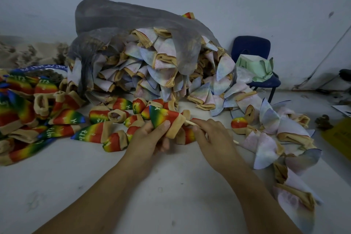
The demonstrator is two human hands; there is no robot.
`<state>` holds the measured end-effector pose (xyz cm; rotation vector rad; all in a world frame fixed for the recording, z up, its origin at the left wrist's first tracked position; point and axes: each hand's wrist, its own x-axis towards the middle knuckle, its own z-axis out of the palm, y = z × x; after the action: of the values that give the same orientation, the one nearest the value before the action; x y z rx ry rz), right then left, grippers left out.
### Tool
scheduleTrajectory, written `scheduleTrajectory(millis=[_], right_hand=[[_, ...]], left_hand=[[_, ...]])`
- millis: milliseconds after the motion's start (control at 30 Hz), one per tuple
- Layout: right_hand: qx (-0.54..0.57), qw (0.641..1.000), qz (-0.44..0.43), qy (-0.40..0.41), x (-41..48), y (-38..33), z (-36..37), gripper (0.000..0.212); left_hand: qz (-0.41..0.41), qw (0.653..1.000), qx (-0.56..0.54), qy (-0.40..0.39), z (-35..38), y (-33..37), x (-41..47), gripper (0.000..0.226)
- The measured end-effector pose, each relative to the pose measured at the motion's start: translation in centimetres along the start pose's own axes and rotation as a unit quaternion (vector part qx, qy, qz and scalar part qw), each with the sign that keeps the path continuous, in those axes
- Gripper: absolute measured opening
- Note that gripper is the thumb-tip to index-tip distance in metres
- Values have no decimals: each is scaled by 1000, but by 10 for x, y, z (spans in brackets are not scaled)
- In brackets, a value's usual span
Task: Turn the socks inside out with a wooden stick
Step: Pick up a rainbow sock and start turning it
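Note:
My left hand (150,137) grips a rainbow sock (164,118) with a tan cuff, held up at the centre of the view. A thin wooden stick (190,123) pokes out of the cuff toward the right. My right hand (210,135) pinches the stick just beside the cuff, and the stick's far end (235,141) shows past my palm. Several rainbow socks (62,118) lie spread to the left. Pale, faded-looking socks (269,138) with tan cuffs lie to the right.
A grey mesh sack (133,24) spills a big heap of pale socks (152,66) behind my hands. A blue chair (252,47) with green paper on it stands at the back right by the white wall. A yellow sheet (340,137) lies at far right.

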<state>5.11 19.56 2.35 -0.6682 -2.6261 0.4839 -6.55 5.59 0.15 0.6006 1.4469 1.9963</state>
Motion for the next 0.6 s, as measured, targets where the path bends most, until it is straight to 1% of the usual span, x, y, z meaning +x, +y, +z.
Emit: scheduleTrajectory(millis=[33,100,233,367,467,600], right_hand=[[-1,1000,0,3,-1,-2,1,34],[-7,1000,-5,7,-3,-5,3,36],[-14,999,-26,32,-9,-10,12,35],[6,998,-33,60,-14,-14,20,32],[-5,997,-23,76,-14,-16,22,37],[-13,997,-9,78,-16,-21,23,42]], left_hand=[[-1,999,-32,-5,0,0,-1,17],[-1,996,-83,-12,-1,1,-1,17],[9,994,-107,2,0,3,-3,18],[10,996,-92,17,0,5,-4,16],[4,997,-64,35,-2,3,-4,20],[2,999,-8,48,-3,4,-5,21]])
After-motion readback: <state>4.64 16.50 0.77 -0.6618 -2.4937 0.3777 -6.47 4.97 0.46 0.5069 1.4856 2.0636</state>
